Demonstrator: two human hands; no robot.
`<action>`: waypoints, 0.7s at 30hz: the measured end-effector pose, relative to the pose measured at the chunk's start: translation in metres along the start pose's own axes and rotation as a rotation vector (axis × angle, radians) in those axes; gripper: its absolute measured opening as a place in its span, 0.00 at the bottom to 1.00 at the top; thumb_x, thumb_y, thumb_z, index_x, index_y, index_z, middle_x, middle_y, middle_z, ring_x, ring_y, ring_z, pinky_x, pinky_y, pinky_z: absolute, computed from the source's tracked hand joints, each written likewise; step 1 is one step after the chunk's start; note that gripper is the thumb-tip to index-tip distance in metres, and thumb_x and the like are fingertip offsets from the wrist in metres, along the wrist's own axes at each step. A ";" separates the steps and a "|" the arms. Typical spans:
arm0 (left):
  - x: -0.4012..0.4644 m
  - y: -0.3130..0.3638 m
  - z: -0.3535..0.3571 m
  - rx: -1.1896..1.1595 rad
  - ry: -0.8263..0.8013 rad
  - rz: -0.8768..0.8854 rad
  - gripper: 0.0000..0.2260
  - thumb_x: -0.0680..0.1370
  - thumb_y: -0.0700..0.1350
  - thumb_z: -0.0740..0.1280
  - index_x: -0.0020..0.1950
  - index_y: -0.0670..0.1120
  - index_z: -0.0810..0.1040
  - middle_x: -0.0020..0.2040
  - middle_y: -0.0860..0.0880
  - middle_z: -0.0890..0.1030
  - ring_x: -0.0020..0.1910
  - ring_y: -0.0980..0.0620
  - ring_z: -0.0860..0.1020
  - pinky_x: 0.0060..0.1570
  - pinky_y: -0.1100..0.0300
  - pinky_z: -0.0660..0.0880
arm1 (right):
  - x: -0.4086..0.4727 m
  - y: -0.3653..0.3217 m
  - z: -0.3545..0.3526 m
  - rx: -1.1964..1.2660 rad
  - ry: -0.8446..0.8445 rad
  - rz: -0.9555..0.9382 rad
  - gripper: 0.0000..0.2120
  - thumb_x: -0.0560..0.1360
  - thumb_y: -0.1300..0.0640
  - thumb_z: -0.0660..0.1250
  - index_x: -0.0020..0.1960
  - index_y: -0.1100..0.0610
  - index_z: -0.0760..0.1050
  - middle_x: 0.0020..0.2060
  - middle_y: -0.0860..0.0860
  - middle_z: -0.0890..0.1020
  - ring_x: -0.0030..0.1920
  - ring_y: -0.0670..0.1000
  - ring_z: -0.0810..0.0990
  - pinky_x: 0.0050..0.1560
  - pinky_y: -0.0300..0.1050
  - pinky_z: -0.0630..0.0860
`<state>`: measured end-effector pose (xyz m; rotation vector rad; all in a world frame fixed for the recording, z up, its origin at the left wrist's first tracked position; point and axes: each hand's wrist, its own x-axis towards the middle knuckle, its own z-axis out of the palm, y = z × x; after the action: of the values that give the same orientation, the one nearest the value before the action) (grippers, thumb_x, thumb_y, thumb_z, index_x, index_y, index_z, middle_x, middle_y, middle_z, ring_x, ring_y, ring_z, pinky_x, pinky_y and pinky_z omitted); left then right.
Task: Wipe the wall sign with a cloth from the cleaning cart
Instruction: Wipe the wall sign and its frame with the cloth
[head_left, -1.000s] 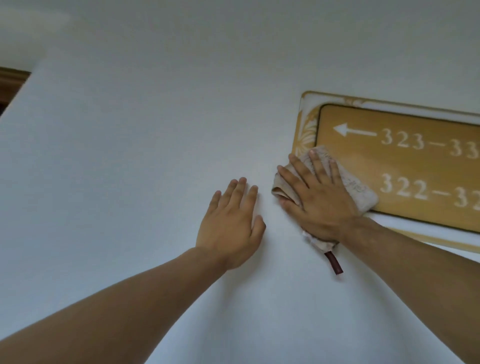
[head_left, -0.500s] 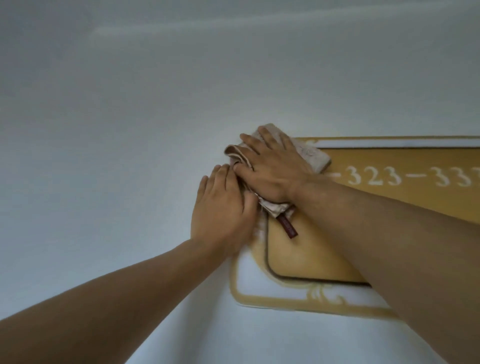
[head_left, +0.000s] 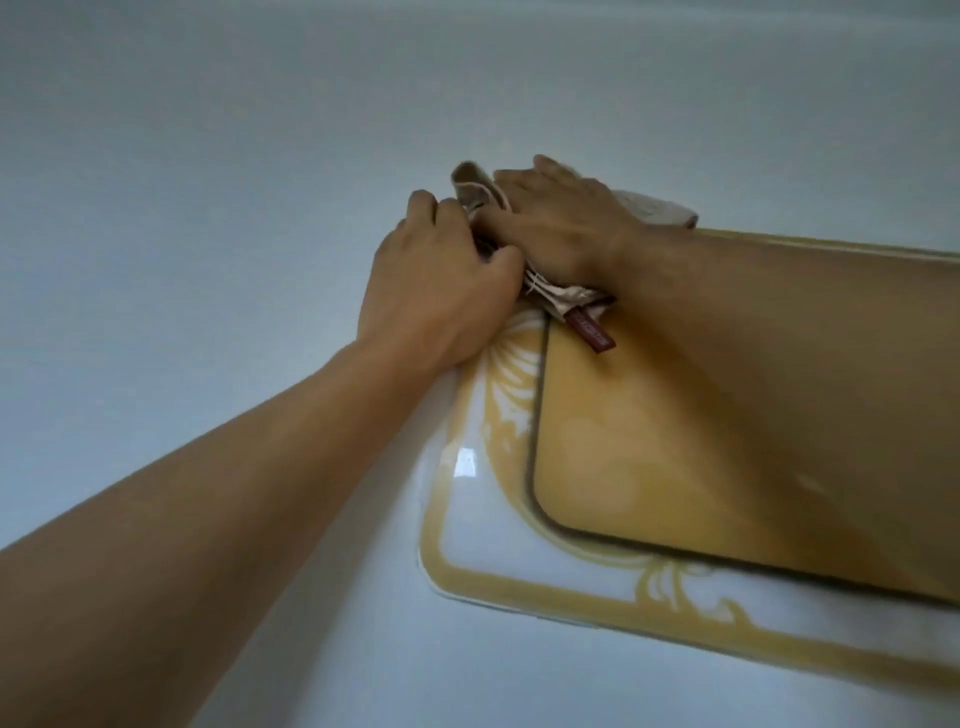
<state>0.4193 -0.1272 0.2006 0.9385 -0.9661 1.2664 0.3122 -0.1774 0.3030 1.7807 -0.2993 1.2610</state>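
The wall sign (head_left: 613, 457) is a gold panel in a white frame with gold ornament, filling the lower right. A folded beige cloth (head_left: 654, 210) with a dark red tag lies pressed against the sign's top left corner. My right hand (head_left: 561, 228) lies flat on the cloth and holds it to the wall. My left hand (head_left: 441, 280) is curled against the cloth's left edge, its fingers touching the folds. My right forearm hides the sign's numbers.
Plain white wall (head_left: 208, 182) surrounds the sign on the left and above. No cart or other object is in view.
My right hand slid the cloth from the sign's lower left up to its top left corner. My left hand moved right from the bare wall and now touches the cloth. The view came closer.
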 end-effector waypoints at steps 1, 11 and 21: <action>0.001 -0.001 0.000 -0.003 0.008 -0.001 0.17 0.73 0.55 0.59 0.56 0.46 0.72 0.52 0.50 0.68 0.52 0.45 0.74 0.49 0.52 0.69 | 0.000 0.000 0.001 0.004 -0.003 0.007 0.36 0.76 0.30 0.42 0.77 0.47 0.62 0.78 0.47 0.62 0.80 0.54 0.50 0.75 0.64 0.52; -0.025 -0.001 -0.012 0.035 -0.077 0.058 0.29 0.77 0.53 0.55 0.76 0.44 0.63 0.67 0.44 0.73 0.65 0.43 0.72 0.66 0.49 0.67 | -0.015 -0.012 0.003 0.017 -0.024 0.075 0.37 0.73 0.28 0.39 0.80 0.40 0.51 0.81 0.47 0.54 0.81 0.55 0.46 0.76 0.66 0.44; -0.077 -0.010 -0.030 0.195 -0.209 0.106 0.32 0.80 0.57 0.50 0.81 0.46 0.50 0.81 0.46 0.59 0.80 0.48 0.53 0.78 0.46 0.49 | -0.070 -0.040 0.005 0.016 -0.032 0.134 0.34 0.76 0.31 0.41 0.80 0.40 0.47 0.82 0.47 0.47 0.80 0.56 0.39 0.76 0.65 0.36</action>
<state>0.4266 -0.1239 0.1176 1.2032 -1.0792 1.3894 0.3094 -0.1795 0.2222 1.8203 -0.4339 1.3329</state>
